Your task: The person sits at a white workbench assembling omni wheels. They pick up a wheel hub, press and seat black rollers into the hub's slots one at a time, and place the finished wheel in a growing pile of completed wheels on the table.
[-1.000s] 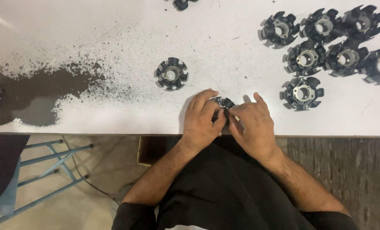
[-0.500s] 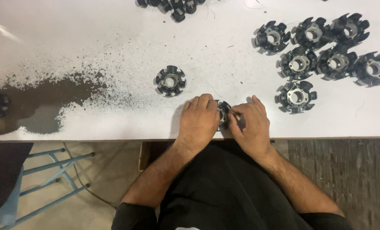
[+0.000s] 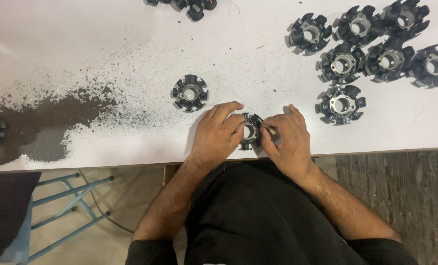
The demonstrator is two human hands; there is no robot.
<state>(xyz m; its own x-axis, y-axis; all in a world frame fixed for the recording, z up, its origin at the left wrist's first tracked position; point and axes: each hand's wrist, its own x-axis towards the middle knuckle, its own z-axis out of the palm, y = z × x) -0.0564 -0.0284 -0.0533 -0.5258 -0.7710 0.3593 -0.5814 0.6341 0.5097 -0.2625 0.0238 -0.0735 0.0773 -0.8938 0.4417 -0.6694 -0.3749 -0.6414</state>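
Now the left hand (image 3: 218, 135) and the right hand (image 3: 286, 140) meet at the near edge of the white table (image 3: 130, 44), and between them sits one small black slotted ring (image 3: 250, 130). The fingers of both hands are closed on this ring from its two sides, the left at 9 o'clock of it and the right at 3 o'clock. A thin pale tip shows at the right fingers, but what it is I cannot tell.

At 10 o'clock from the held ring, near but apart, lies a single black ring (image 3: 190, 92) with the same toothed shape and an open centre. At 1 to 2 o'clock, well apart, a group of rings (image 3: 371, 46) with shiny metal centres lies close together. More dark parts (image 3: 189, 5) are at 12 o'clock, cut by the frame edge.

At 9 o'clock a wide patch of dark powder (image 3: 47, 118) covers the table, grainy at its border. Nothing stands between the hands and the ring.
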